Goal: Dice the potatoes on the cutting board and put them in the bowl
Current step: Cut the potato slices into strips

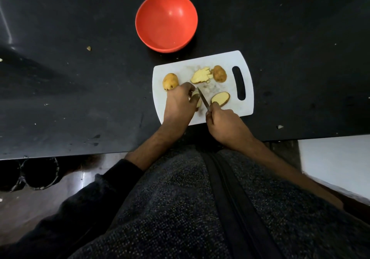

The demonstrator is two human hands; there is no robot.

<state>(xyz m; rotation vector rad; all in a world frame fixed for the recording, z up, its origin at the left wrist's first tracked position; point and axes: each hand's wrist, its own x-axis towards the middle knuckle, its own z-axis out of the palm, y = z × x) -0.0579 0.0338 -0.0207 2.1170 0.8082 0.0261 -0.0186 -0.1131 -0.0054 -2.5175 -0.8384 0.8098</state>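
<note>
1. A white plastic cutting board (220, 62) lay right of the frame's centre on a black countertop (80, 78).
2. The left hand (179, 106) curled its fingers over a potato piece (198, 103), pinning it to the board.
3. The right hand (224, 125) gripped a knife (203, 99), its blade just beside that piece.
4. A whole potato (170, 81) sat at the board's left edge; a cut-up slice (200, 76), a second potato (219, 73) and a potato half (220, 98) lay further right.
5. The red bowl (166, 21) stood above the board, near the frame's top centre, holding no potato.
</note>
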